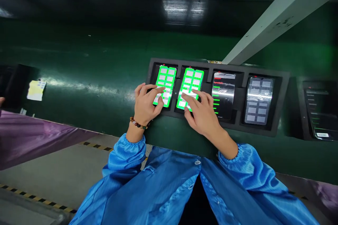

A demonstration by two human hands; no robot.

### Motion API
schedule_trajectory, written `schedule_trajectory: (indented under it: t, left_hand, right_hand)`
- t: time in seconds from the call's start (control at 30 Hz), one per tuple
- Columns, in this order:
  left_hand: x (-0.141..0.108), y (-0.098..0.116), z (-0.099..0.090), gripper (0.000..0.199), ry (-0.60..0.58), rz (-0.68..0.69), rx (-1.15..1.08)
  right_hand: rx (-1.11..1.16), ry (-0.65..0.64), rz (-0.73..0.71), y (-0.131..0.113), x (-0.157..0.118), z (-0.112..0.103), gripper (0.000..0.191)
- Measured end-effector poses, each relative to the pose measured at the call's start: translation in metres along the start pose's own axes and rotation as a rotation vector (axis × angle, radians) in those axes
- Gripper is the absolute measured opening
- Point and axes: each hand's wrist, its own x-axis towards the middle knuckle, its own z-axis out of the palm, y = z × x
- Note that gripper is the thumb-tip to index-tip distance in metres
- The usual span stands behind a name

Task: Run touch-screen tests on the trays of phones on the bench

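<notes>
Reaching over the near edge of the black tray (283, 91), two bare hands work at the two leftmost of its four phones, each phone lying face up in its own compartment. Over the first phone (170, 74), at the tray's left end, the left hand (148, 103) has its fingers bent and apart, the thumb held clear of them; nothing is gripped. The right hand (203, 116) reaches over the second phone (195, 74), next along the tray, its fingers spread and the thumb apart, again gripping nothing. Whether every fingertip touches glass cannot be told. Both these screens show bright green with pale blocks in two columns. Right of them in the tray, the third phone (224, 102) has a dark screen with red and green lines, and the fourth phone (258, 102), at the right end, shows grey blocks in two columns. Beyond the tray's right end lies another dark tray (303, 123) with a phone showing rows of text (323, 112). Behind the tray, a pale beam (266, 21) slants up to the right. Well to the tray's left, a yellowish note (36, 90) lies on the green tabletop (105, 70). A beaded bracelet (137, 123) circles the left wrist, nearer the body than the tray.
</notes>
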Motion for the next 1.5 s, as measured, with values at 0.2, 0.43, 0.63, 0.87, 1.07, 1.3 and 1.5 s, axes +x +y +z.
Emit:
schedule_trajectory:
  t: [0.2, 0.43, 0.63, 0.87, 1.07, 1.3, 1.5]
  left_hand:
    - [-0.001, 0.000, -0.001, 0.029, -0.003, 0.033, -0.012]
    - [-0.001, -0.001, 0.003, 0.026, 0.057, -0.033, -0.016]
    - [-0.003, -0.003, 0.007, 0.021, 0.154, -0.127, 0.005]
    - [-0.003, -0.004, 0.008, 0.016, 0.176, -0.107, -0.001]
    - [-0.005, -0.003, 0.009, 0.015, 0.244, -0.139, 0.016]
    - [-0.026, 0.006, 0.004, 0.020, 0.267, -0.126, 0.048]
    - [-0.040, 0.019, 0.005, 0.023, 0.168, -0.133, 0.041]
  right_hand:
    - [-0.023, 0.059, 0.093, -0.002, 0.004, 0.002, 0.041]
    - [-0.012, 0.047, 0.123, 0.003, 0.011, 0.002, 0.041]
    - [-0.016, 0.132, 0.153, 0.007, -0.001, -0.004, 0.035]
    - [-0.028, 0.142, 0.119, 0.011, -0.010, -0.004, 0.031]
    - [-0.018, 0.237, 0.150, 0.016, -0.019, -0.007, 0.027]
    - [0.032, -0.074, -0.092, 0.010, -0.015, -0.013, 0.041]
    - [-0.017, -0.145, -0.171, 0.009, -0.013, -0.014, 0.046]
